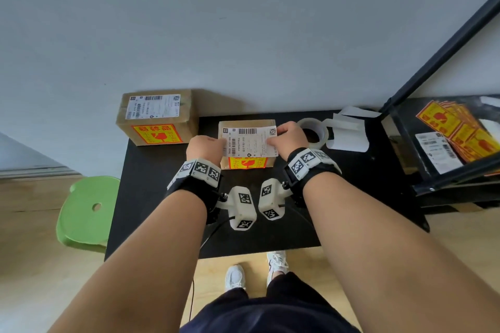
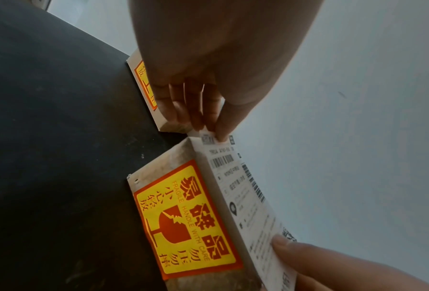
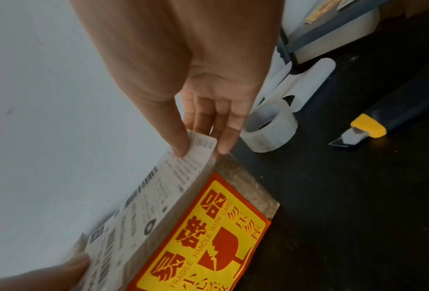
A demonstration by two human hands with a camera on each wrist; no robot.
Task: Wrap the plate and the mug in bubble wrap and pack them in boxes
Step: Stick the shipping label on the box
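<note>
Head view: both boxes closed on the worktop (image 1: 162, 197); far box (image 1: 158, 116) already labelled; our left hand (image 1: 206, 146) and right hand (image 1: 288, 134) pinch the shipping label (image 1: 250, 142) onto the near box (image 1: 247, 162); plate and mug unseen, presumably packed; nearly done.

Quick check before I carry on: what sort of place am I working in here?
Probably a small parcel-packing station, not a kitchen. On the black table sit two cardboard boxes with fragile stickers, a tape roll and a utility knife; the shelf holds spare shipping labels.
</note>
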